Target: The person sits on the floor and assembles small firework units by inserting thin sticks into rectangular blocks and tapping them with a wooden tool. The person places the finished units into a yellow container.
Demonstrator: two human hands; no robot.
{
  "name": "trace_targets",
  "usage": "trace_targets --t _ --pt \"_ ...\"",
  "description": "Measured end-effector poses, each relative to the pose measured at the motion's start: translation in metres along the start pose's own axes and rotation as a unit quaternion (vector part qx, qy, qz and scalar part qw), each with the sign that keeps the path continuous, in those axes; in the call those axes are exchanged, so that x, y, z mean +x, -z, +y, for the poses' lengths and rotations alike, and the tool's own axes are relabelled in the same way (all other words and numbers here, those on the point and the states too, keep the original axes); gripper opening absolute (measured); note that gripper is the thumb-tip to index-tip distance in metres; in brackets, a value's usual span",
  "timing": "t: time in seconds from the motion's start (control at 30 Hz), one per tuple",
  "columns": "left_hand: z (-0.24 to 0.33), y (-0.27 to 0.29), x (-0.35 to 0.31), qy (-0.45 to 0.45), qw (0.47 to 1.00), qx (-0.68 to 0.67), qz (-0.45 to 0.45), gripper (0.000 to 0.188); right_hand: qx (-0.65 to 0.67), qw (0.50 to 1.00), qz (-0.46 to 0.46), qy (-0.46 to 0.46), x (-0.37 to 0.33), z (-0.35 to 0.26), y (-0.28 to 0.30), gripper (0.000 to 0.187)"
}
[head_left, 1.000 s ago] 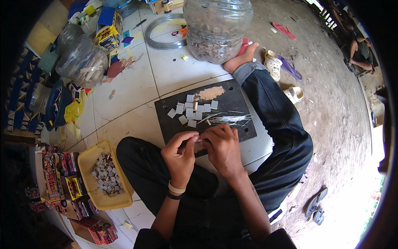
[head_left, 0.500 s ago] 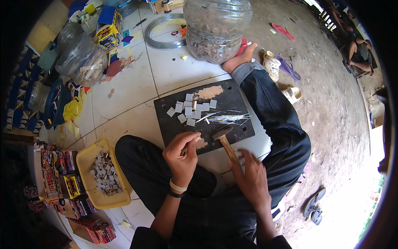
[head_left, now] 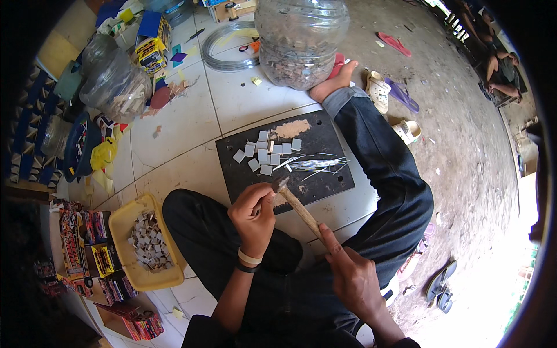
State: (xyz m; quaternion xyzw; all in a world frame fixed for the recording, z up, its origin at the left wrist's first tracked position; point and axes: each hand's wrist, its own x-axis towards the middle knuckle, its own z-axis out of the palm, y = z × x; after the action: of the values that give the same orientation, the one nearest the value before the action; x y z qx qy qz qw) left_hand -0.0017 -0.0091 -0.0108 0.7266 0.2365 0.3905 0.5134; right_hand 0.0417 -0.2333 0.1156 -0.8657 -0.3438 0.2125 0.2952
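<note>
A wooden-handled hammer is gripped near the handle's end by my right hand. Its metal head is right beside the fingertips of my left hand, over the near edge of a black metal plate. My left thumb and fingers are pinched together; whatever is between them is too small and hidden to name. On the plate lie several small grey square pieces, loosely clustered. To their right is a loose bundle of thin pale sticks or wires. A patch of tan dust covers part of the plate's far side.
A yellow tub of similar small pieces stands left of my knee, beside colourful printed boxes. Beyond the plate are a wire coil and a large clear plastic container. Footwear, including a purple sandal, lies at right.
The hammer has swung left and toward me, its head now at my left fingertips. My right hand has moved slightly nearer to me; my left hand stays in place.
</note>
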Motion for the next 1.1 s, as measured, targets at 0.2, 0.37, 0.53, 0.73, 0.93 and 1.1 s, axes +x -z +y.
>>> trace_targets --t 0.2,0.37,0.53,0.73,0.93,1.1 --pt "-0.005 -0.004 -0.003 -0.019 1.000 -0.017 0.016 0.011 0.035 0.990 0.110 0.085 -0.007 0.002 -0.010 0.080" --pt "-0.003 0.002 -0.004 0.008 1.000 0.004 -0.019 0.014 -0.061 0.997 0.046 0.026 -0.002 0.013 -0.017 0.085" --pt "-0.006 0.000 -0.005 -0.016 1.000 0.004 -0.006 0.013 -0.018 0.993 0.091 0.067 -0.005 0.011 -0.016 0.085" --pt "-0.006 -0.004 -0.003 -0.021 1.000 -0.015 0.017 0.010 -0.052 0.997 0.042 0.026 -0.005 0.009 -0.017 0.082" --pt "0.000 -0.006 -0.004 -0.007 0.999 -0.029 0.017 0.014 -0.035 0.998 0.047 0.032 -0.007 0.009 -0.016 0.083" --pt "-0.003 -0.007 -0.008 0.009 0.999 -0.019 0.025 0.016 -0.024 0.997 0.054 0.045 -0.005 0.007 -0.018 0.084"
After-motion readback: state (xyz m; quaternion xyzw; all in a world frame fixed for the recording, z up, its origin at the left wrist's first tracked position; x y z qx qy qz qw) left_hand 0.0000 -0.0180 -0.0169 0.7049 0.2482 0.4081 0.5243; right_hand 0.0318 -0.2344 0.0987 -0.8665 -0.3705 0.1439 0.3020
